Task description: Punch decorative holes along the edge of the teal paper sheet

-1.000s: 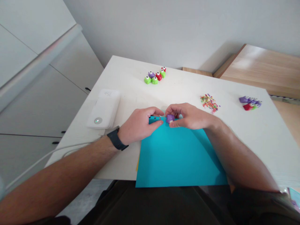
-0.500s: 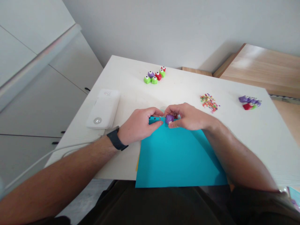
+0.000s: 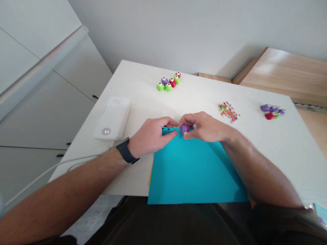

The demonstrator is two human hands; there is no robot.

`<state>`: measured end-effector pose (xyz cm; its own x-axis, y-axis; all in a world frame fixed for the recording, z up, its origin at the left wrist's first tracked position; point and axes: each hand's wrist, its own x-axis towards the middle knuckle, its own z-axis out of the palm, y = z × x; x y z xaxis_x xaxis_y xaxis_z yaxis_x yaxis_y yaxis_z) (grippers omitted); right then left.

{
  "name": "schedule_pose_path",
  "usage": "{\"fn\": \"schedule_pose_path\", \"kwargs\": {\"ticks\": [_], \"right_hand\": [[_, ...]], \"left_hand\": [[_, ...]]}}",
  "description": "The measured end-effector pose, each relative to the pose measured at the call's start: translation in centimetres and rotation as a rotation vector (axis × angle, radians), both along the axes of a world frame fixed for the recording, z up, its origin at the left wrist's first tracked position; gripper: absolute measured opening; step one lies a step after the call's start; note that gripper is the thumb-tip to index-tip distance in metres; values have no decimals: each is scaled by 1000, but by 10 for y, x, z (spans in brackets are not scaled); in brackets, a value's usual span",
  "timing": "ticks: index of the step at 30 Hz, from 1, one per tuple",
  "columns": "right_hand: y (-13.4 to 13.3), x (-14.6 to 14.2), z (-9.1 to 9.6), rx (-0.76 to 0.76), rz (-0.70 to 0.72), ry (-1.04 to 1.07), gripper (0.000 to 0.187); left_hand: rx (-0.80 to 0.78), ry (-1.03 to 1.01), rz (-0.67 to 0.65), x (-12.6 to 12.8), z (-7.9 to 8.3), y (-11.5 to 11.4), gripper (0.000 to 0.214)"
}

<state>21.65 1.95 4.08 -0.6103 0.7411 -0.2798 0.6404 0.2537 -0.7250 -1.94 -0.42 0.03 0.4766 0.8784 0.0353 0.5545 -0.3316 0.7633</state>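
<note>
My right hand [image 3: 204, 127] grips a small purple craft paper punch [image 3: 184, 129] at the far edge of a teal paper sheet [image 3: 194, 173], and the edge runs into the punch. My left hand [image 3: 153, 136] holds that same edge just beside the punch, with a dark smartwatch [image 3: 125, 152] on its wrist. Tiny dark cut-out shapes show in the sheet near my left fingertips. My fingers hide most of the punch.
On the white table [image 3: 143, 85] stand a group of green, red and purple punches [image 3: 167, 81] and another group [image 3: 272, 111]. Between them and my hands lie paper confetti [image 3: 227, 111] and a white power bank [image 3: 112, 119] with a cable [image 3: 63, 161].
</note>
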Motion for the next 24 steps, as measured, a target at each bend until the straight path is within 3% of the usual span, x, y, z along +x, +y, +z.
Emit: {"fn": "schedule_pose_path", "kwargs": {"ticks": [24], "right_hand": [[0,-3,-2,26,-3,-6,22]], "left_hand": [[7,-10,-14,-1,-1,0,28]]}}
